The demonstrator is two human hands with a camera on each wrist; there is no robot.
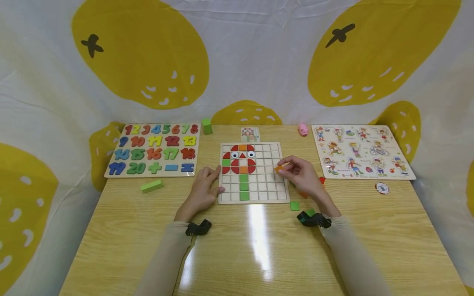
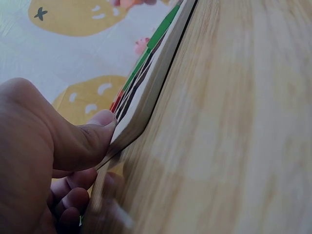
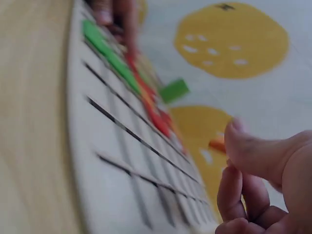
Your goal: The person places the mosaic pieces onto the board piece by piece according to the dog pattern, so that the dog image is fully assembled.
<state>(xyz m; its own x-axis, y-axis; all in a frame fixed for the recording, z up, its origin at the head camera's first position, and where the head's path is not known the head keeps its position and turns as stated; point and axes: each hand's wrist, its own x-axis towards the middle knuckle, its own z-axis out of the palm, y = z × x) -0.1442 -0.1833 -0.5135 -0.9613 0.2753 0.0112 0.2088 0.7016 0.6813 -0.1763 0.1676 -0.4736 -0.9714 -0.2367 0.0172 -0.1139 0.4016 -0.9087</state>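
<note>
A wooden grid board point(image 1: 269, 196) lies on the table with red, orange and green tiles in its left half. Among them are two eye tiles point(image 1: 251, 155) and a column of green tiles point(image 1: 244, 187). My left hand point(image 1: 201, 187) rests at the board's left edge, its thumb point(image 2: 100, 127) touching the rim. Over the right side of the board, my right hand point(image 1: 301, 174) pinches a small orange tile point(image 1: 279, 168) between thumb and fingers. The right wrist view shows that orange tile point(image 3: 217, 145) held above the surface, mostly hidden by the thumb.
Loose green tiles point(image 1: 294, 206) and red and orange ones lie by my right wrist. Behind the board sits a picture card point(image 1: 250, 134). A number puzzle point(image 1: 153, 150) is left, a figure puzzle point(image 1: 363, 152) right. Green blocks point(image 1: 152, 186), a pink pig point(image 1: 303, 130) and a chip point(image 1: 382, 188) stand around.
</note>
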